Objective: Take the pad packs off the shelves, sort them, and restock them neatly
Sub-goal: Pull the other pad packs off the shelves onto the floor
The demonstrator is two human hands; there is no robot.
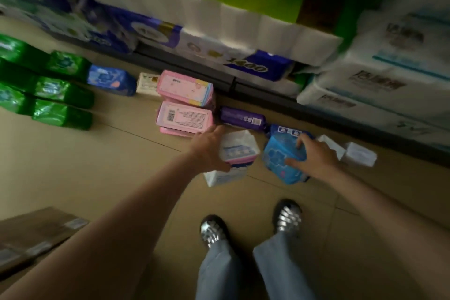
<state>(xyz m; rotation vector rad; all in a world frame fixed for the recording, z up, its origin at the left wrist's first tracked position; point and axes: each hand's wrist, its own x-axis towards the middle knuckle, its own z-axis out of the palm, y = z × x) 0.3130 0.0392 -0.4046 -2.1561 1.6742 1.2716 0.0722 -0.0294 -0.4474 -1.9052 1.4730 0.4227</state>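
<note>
Pad packs lie sorted on the tan floor in front of the shelves. My left hand (209,150) grips a white pack with a pink stripe (239,146), which sits on top of another white pack (224,176). My right hand (314,157) grips a light blue pack (280,157) lying on a dark blue pack (287,131). Pink packs (183,102) are stacked to the left, with a purple pack (242,117) between them and the blue ones. Green packs (62,95) and another blue pack (110,79) lie farther left.
Large toilet paper bundles (219,39) fill the bottom shelf behind the packs, with white tissue bundles (379,80) at right. Two small white packs (358,153) lie right of my right hand. A cardboard box (36,234) sits at lower left. My feet (250,226) stand close behind.
</note>
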